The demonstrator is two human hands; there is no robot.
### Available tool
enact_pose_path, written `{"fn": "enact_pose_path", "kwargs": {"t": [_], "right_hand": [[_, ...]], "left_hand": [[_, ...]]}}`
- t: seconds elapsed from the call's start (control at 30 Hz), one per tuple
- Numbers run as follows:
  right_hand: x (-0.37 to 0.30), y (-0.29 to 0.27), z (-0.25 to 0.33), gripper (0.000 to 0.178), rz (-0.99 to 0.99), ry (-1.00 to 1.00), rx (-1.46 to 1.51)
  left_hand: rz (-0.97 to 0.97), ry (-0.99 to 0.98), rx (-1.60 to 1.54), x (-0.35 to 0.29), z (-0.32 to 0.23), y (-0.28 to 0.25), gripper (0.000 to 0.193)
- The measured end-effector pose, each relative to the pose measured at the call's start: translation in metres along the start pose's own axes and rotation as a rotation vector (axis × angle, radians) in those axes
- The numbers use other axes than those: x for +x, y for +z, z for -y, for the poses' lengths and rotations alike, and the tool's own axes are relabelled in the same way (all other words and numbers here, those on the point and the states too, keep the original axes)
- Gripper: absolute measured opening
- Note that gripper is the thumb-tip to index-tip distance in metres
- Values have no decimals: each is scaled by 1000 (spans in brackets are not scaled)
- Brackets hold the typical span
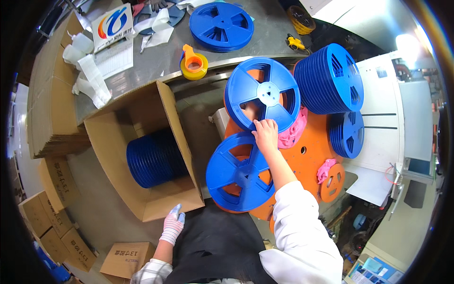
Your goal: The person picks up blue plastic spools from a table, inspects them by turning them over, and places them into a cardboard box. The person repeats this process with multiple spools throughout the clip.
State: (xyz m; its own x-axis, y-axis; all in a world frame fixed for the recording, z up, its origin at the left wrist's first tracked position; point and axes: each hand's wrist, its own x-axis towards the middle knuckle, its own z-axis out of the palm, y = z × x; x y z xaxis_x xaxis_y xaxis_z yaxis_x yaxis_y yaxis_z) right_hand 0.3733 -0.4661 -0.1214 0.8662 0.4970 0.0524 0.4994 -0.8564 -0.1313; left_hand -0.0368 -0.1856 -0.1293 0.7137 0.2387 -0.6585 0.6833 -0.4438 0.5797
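My right hand (266,135), bare, has its fingers bent over the lower rim of a blue plastic reel (279,116), the top one of a short stack. Just below it, another spoked blue reel (224,176) lies flat and partly passes under my wrist. Both rest over a round orange table (309,165). My left hand (174,223), in a pale striped glove with bluish fingertips, is held low beside the near edge of an open cardboard box (108,163). Its fingers are stretched and hold nothing. Inside that box a row of dark blue reels (153,158) lies on its side.
More blue reels stand in a tall stack (326,80) and a smaller stack (346,135) at the right. Pink cloth (294,130) lies between them. A metal bench (161,59) carries a tape roll (194,65) and another reel stack (221,26). Flattened cartons (54,90) lean at the left.
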Motion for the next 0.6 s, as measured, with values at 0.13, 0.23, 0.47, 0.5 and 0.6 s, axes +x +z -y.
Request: {"fn": "enact_pose_path", "kwargs": {"t": [0.13, 0.23, 0.47, 0.5, 0.6], "right_hand": [[12, -50, 6, 42, -137, -17, 97], [7, -115, 10, 35, -253, -19, 311], [-69, -252, 68, 19, -217, 26, 890], [-82, -262, 86, 18, -192, 118, 1109], [-108, -278, 144, 18, -208, 429, 1816]], "left_hand": [[13, 82, 37, -1, -47, -17, 45], [30, 120, 58, 3, -76, -29, 46], [110, 280, -257, 12, -165, -75, 55], [-33, 489, -373, 10, -183, -83, 60], [-496, 593, -686, 4, -229, -115, 68]]}}
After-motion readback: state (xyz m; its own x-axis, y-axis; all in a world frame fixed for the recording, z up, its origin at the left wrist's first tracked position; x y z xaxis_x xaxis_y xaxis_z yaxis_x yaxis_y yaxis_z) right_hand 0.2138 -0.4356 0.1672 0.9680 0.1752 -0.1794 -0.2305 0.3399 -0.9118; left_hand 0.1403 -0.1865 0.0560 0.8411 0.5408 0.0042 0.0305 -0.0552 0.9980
